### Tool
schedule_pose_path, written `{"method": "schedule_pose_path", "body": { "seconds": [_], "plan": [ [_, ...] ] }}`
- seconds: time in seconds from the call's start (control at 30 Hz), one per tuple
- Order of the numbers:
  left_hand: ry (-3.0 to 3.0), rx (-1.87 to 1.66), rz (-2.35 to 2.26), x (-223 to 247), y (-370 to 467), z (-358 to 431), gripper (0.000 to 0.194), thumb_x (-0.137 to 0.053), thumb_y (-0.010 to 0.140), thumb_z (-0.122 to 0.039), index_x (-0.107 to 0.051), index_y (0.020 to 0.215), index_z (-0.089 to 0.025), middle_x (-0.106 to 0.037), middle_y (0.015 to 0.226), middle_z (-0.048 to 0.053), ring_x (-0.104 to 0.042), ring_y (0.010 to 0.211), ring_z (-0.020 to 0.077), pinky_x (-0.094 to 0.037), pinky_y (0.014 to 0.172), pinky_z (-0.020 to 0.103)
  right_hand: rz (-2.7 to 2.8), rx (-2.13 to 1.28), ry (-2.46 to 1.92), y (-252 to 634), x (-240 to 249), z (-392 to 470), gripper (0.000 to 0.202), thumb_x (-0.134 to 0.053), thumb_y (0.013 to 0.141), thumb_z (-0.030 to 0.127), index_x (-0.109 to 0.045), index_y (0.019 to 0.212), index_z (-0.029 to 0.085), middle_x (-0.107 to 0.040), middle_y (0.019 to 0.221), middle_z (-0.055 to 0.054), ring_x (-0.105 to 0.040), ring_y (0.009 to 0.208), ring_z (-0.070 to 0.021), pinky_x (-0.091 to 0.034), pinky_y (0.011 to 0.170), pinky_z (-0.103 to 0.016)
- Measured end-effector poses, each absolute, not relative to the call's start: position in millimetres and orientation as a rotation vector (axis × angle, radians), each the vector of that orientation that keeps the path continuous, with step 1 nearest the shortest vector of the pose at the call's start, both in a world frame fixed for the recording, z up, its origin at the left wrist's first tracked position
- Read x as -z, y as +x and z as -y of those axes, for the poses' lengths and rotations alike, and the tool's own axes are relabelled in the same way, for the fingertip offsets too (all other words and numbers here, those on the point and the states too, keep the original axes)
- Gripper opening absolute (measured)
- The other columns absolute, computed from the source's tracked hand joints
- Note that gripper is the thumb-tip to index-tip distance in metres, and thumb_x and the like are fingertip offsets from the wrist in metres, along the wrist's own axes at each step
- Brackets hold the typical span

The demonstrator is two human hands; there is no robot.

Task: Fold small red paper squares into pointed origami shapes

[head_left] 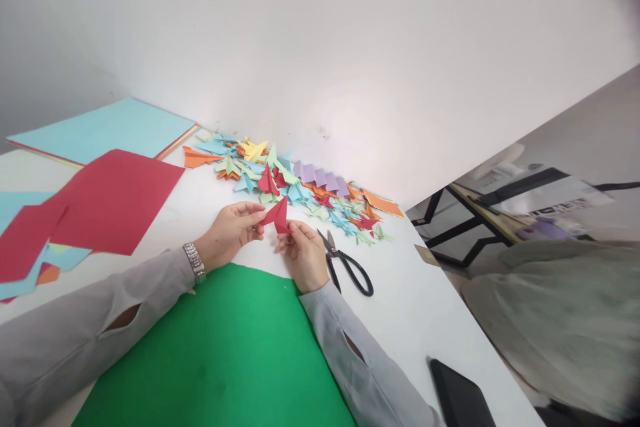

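Observation:
Between my two hands is a small folded red paper piece (281, 215), pointed at the top. My left hand (231, 235), with a metal watch at the wrist, pinches its left tip. On the lower right of the fold, the fingers of my right hand (306, 255) are closed. Both hands are just above the white table, past the far edge of a green sheet (215, 347). Right beside my right hand lie black-handled scissors (353, 267), partly hidden by it. Behind the hands spreads a pile of folded paper shapes (300, 190) in many colours.
Red sheets (117, 200) and a stack topped by light blue paper (107, 127) lie on the left. A row of purple folded pieces (323, 177) rests in the pile near the wall. At the right table edge is a black flat device (460, 393).

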State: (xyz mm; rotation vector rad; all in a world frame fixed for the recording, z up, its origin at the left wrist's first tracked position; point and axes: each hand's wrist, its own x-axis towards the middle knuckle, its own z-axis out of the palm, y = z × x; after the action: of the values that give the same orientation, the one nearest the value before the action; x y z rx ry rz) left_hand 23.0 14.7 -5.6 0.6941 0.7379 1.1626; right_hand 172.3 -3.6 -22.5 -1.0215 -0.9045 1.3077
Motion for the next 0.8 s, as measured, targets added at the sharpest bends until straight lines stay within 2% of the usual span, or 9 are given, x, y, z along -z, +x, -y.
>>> {"method": "schedule_pose_path", "body": {
  "seconds": [0.17,0.33,0.47,0.7,0.8],
  "plan": [
    [0.754,-1.14,-0.752,3.3,24.5,-11.4,0.02,-0.072,0.069,-0.013,-0.059,0.083,-0.01,-0.062,0.059,0.0,-0.059,0.051,0.0093,-0.05,0.054,0.023,1.116,-1.288,-1.025,169.3,23.5,6.9,0.025,-0.079,0.059,0.03,-0.066,0.077,0.017,-0.064,0.057,0.002,-0.051,0.045,-0.009,-0.039,0.044,-0.021],
    [0.958,-1.067,-0.75,5.8,26.8,-6.9,0.032,-0.077,0.065,-0.025,-0.058,0.085,-0.01,-0.065,0.06,0.003,-0.061,0.051,0.0128,-0.05,0.053,0.026,1.174,-1.262,-1.021,167.1,22.0,10.9,0.027,-0.072,0.069,0.042,-0.063,0.067,0.017,-0.062,0.056,0.001,-0.051,0.047,-0.0094,-0.038,0.046,-0.023],
    [0.987,-1.028,-0.718,7.7,25.9,-6.9,0.038,-0.079,0.062,-0.03,-0.057,0.087,-0.011,-0.066,0.062,0.003,-0.063,0.054,0.0136,-0.053,0.057,0.029,1.142,-1.288,-1.03,167.4,19.6,11.2,0.032,-0.072,0.068,0.046,-0.061,0.063,0.017,-0.06,0.052,0.001,-0.049,0.044,-0.0093,-0.036,0.043,-0.023],
    [1.018,-1.037,-0.787,4.6,25.5,-5.3,0.039,-0.082,0.054,-0.014,-0.058,0.085,-0.011,-0.068,0.067,0.004,-0.066,0.06,0.0146,-0.054,0.062,0.029,1.115,-1.264,-1.042,166.9,20.1,9.8,0.034,-0.071,0.069,0.048,-0.061,0.062,0.016,-0.059,0.049,0.001,-0.047,0.042,-0.0087,-0.035,0.043,-0.022],
    [1.061,-1.042,-0.825,3.0,26.6,-3.8,0.034,-0.079,0.057,-0.014,-0.058,0.083,-0.011,-0.068,0.065,0.004,-0.065,0.058,0.0148,-0.054,0.059,0.028,1.122,-1.282,-1.039,166.5,20.5,9.0,0.035,-0.073,0.066,0.05,-0.061,0.063,0.016,-0.059,0.049,0.001,-0.047,0.043,-0.009,-0.035,0.044,-0.023]
  ]
}}
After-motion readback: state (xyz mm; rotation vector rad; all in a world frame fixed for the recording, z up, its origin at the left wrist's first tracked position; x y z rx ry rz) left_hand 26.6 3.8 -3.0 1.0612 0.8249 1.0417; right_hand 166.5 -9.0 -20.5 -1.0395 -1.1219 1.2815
